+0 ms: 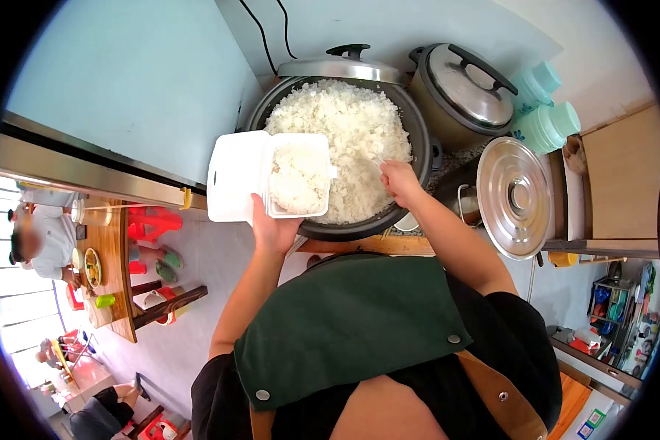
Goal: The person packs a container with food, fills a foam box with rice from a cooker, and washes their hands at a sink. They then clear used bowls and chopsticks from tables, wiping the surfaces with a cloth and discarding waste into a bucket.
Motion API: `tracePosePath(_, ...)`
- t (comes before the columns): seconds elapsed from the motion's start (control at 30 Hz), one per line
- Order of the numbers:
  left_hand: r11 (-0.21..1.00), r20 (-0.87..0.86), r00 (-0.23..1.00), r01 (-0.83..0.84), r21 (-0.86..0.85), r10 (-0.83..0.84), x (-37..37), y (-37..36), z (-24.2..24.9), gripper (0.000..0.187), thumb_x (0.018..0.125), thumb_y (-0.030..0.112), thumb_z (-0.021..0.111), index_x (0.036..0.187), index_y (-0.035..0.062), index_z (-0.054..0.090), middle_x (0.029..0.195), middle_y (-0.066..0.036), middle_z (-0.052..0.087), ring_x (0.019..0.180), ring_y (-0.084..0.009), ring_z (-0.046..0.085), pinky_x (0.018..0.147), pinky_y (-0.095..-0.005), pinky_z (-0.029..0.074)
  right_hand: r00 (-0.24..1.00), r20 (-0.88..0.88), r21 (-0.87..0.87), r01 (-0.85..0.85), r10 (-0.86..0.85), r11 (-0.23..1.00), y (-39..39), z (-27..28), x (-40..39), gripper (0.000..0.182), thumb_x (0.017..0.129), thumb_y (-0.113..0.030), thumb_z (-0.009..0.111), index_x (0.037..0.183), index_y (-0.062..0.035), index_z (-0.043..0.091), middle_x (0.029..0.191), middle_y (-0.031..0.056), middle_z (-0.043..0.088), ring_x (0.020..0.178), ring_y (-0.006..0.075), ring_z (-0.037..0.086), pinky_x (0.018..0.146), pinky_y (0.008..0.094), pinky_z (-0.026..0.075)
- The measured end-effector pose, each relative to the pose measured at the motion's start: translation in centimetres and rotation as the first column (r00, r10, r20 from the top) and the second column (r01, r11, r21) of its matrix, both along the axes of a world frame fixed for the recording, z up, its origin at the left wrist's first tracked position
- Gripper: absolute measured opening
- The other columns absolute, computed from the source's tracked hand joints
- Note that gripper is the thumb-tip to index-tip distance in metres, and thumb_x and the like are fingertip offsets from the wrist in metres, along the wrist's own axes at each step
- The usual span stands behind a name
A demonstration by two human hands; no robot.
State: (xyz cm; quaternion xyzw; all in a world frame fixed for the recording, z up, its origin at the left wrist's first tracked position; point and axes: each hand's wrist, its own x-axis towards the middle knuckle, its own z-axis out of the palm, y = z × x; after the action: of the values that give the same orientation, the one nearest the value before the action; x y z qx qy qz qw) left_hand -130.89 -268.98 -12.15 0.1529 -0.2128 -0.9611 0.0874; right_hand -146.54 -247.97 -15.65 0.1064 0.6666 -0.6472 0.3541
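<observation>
- On the wood-edged surface, a big dark pot holds heaped white rice; its round mouth faces up.
- Right of it stands a second cooker, lidded, its black handle slanting down rightward.
- Further right, a round steel lid shows its broad face.
- Over the pot's near left side, the white foam box lies open, its long axis running left to right: flap at left, rice-filled tray at right.
- Near the second cooker, pale green cups carry blue flower prints.
- Under the box's near edge, the left hand supports it, thumb up along the hinge and forearm rising from below.
- Above the rice's right side, the right hand is closed round a thin utensil, which points up-left; its forearm slants in from the lower right.
- At lower right, small printed cards show square code-like patterns, too small to read.
</observation>
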Motion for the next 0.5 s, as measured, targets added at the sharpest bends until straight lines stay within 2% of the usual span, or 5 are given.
tracePosePath(0.1, 1.000, -0.002, 1.000, 0.015, -0.008, -0.015, -0.3, -0.2, -0.2, 0.062, 0.087, 0.050, 0.010, 0.132, 0.0080, 0.019, 0.135, -0.010, 0.026, 0.122, -0.0302, 0.027, 0.098, -0.0466, 0.025, 0.991, -0.124, -0.017, -0.054, 0.052, 0.998, 0.0, 2.4, 0.7, 0.029, 0.085, -0.014, 0.042, 0.110, -0.0040, 0.053, 0.055, 0.0002, 0.043, 0.042, 0.0074, 0.033, 0.038, 0.0234, 0.026)
tracePosePath(0.33, 0.999, -0.039, 0.999, 0.021, -0.036, -0.022, -2.2, 0.5, 1.0, 0.063, 0.086, 0.053, 0.010, 0.132, 0.0120, 0.020, 0.134, -0.008, 0.028, 0.122, -0.0283, 0.028, 0.097, -0.0478, 0.024, 0.863, -0.432, 0.106, -0.240, 0.262, 0.965, -2.2, 7.1, 3.3, 0.029, 0.085, -0.010, 0.041, 0.112, -0.0064, 0.052, 0.059, 0.0024, 0.048, 0.048, 0.0107, 0.043, 0.045, 0.0232, 0.036)
tracePosePath(0.4, 0.999, -0.018, 0.999, 0.041, -0.026, -0.041, -2.7, 1.0, 2.0, 0.065, 0.085, 0.055, 0.008, 0.132, 0.0122, 0.020, 0.134, -0.009, 0.027, 0.122, -0.0296, 0.028, 0.096, -0.0500, 0.025, 0.178, -0.882, 0.430, -0.069, 0.436, 0.900, -3.0, 6.4, 4.5, 0.035, 0.081, -0.004, 0.042, 0.115, -0.0077, 0.049, 0.071, 0.0070, 0.053, 0.053, 0.0181, 0.049, 0.050, 0.0281, 0.043)
tracePosePath(0.43, 0.997, 0.002, 0.998, 0.058, -0.041, -0.058, -3.0, 1.0, 2.2, 0.067, 0.084, 0.057, 0.007, 0.133, 0.0129, 0.020, 0.134, -0.009, 0.027, 0.122, -0.0298, 0.027, 0.096, -0.0511, 0.026, 0.175, -0.882, 0.431, -0.071, 0.437, 0.899, -3.3, 6.3, 5.3, 0.035, 0.081, -0.004, 0.042, 0.115, -0.0077, 0.049, 0.071, 0.0070, 0.053, 0.053, 0.0181, 0.049, 0.050, 0.0281, 0.043)
tracePosePath(0.5, 0.996, 0.007, 0.998, 0.065, -0.060, -0.065, -3.4, 1.0, 1.9, 0.067, 0.084, 0.057, 0.007, 0.133, 0.0130, 0.020, 0.134, -0.009, 0.027, 0.122, -0.0301, 0.027, 0.096, -0.0511, 0.025, 0.025, -0.690, 0.723, 0.065, 0.723, 0.688, -4.0, 7.6, 6.6, 0.042, 0.078, -0.002, 0.042, 0.118, -0.0106, 0.045, 0.086, 0.0116, 0.053, 0.062, 0.0257, 0.054, 0.056, 0.0343, 0.046)
